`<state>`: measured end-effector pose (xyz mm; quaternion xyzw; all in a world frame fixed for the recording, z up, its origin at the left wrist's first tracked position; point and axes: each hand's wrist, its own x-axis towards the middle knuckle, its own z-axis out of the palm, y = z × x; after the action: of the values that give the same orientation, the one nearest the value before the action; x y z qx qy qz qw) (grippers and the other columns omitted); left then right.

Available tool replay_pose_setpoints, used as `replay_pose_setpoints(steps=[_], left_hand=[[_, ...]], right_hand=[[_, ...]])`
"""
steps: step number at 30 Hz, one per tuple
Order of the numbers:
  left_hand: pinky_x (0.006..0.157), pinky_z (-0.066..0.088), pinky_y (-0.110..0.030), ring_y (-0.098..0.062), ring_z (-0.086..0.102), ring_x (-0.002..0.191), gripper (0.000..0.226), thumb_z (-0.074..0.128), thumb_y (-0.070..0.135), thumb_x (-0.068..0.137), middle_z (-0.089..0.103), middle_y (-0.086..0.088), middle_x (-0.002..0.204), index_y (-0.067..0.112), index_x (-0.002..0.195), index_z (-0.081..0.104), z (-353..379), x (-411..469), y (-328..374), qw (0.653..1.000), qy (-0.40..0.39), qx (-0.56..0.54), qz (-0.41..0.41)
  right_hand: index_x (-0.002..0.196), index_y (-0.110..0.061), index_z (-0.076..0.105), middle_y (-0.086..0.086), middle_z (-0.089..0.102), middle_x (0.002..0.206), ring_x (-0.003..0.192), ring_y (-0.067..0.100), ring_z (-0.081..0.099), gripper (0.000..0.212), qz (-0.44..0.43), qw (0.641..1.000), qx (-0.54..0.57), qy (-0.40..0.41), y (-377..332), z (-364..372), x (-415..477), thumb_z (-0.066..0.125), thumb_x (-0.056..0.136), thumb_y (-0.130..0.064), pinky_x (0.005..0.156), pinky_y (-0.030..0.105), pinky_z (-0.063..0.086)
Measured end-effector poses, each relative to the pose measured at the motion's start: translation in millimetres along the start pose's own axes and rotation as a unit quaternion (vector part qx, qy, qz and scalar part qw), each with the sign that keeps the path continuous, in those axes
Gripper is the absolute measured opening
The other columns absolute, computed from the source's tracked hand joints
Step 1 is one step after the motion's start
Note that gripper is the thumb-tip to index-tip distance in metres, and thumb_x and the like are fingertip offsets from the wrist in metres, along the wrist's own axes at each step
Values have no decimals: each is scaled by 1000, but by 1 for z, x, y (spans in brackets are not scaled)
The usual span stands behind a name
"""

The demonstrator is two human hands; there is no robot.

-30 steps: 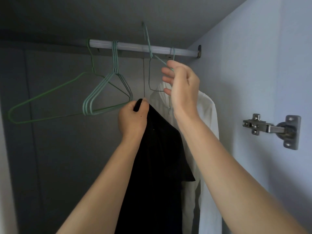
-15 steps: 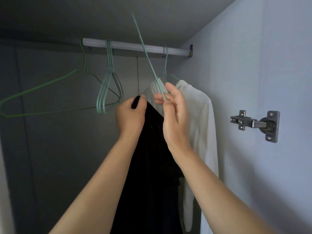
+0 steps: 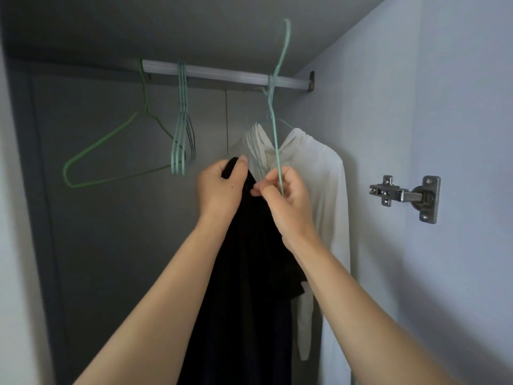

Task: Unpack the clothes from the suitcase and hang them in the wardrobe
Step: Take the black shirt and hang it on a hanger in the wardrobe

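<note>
Nearly upright, the mint-green wire hanger [image 3: 273,112] pointed its hook above the white wardrobe rail [image 3: 222,75], the right hand [image 3: 286,195] with its grip pinched on the wire. The left hand [image 3: 219,187] had its grip clamped on the top of the black garment [image 3: 249,273], which hung straight down. Inside the grey wardrobe [image 3: 111,245] hung a white long-sleeved top [image 3: 319,168] and empty green wire hangers [image 3: 180,140].

Two bare forearms are being shown, the left forearm [image 3: 166,287] and the right forearm [image 3: 361,295], each being seen uncovered from the wrist down to the lower edge of the view. A small dark mole [image 3: 232,187] is being shown on the back of the left hand [image 3: 219,187], while short, neatly trimmed nails [image 3: 253,192] are being seen on the right hand [image 3: 286,195].
</note>
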<state>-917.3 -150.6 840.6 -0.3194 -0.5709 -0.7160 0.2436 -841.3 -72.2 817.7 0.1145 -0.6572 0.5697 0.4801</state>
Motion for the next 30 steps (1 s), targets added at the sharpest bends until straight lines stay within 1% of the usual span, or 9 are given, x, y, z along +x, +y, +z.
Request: replay_pose_setpoints(steps=[1,4,8,12,15,18,21,26,30], left_hand=[[54,38,-31,-18,47,55,42,61,32,88,49,-4,57,-3,68,55,-1,-2,2,1000,1,-1,-1],[54,37,-31,-18,45,54,38,60,32,89,47,-4,56,3,65,55,-2,-10,8,1000,-7,1,-7],[52,33,-28,-15,41,51,40,60,29,90,41,4,48,13,56,45,-1,-21,13,1000,-22,0,-14],[53,33,-31,-18,39,53,41,60,31,89,40,-1,51,11,57,45,0,-33,21,999,-31,4,-14],[54,34,-33,-20,40,54,41,60,33,88,41,-6,55,7,59,49,-1,-39,26,999,-32,9,-12],[53,34,-33,-20,40,53,42,60,34,88,40,-3,52,11,56,45,-4,-48,32,999,-38,19,-9],[53,33,-32,-21,39,53,44,60,35,89,40,-6,54,5,60,47,-8,-57,40,999,-47,26,-5],[53,37,-34,-22,43,52,51,61,36,89,43,-8,54,-5,63,47,-15,-70,52,998,-60,34,5],[50,42,-39,-25,45,52,51,62,41,87,48,-14,57,-6,70,53,-20,-81,57,995,-59,70,24]], right_hand=[[92,-7,55,1,62,75,72,9,65,5,-3,1000,-19,-6,-1,-2,-1,52,92,-3,78,18,52],[91,-2,57,3,60,66,65,5,60,20,-28,997,-65,16,-4,-4,-11,49,98,-19,68,11,47],[87,-10,55,3,62,72,68,3,60,12,-30,995,-88,28,-9,-7,-27,51,96,-17,67,10,45],[89,-6,59,6,55,64,51,6,50,20,22,995,-100,2,-17,-13,-35,51,97,-21,49,16,40],[86,-8,59,-1,57,63,54,-1,55,19,8,996,-91,20,-23,-17,-44,49,98,-19,54,10,43],[81,-22,58,-2,59,64,57,1,58,14,-3,994,-103,22,-29,-20,-51,55,94,-19,58,9,44],[80,-30,54,-3,54,58,52,7,53,13,-29,985,-165,44,-34,-22,-52,56,93,-33,54,16,41],[68,-15,66,-8,56,55,59,6,57,58,-28,965,-255,49,-48,-28,-63,30,97,-50,65,23,45],[69,-20,65,-11,56,55,59,0,55,54,-32,968,-240,57,-61,-31,-73,31,96,-51,59,11,39]])
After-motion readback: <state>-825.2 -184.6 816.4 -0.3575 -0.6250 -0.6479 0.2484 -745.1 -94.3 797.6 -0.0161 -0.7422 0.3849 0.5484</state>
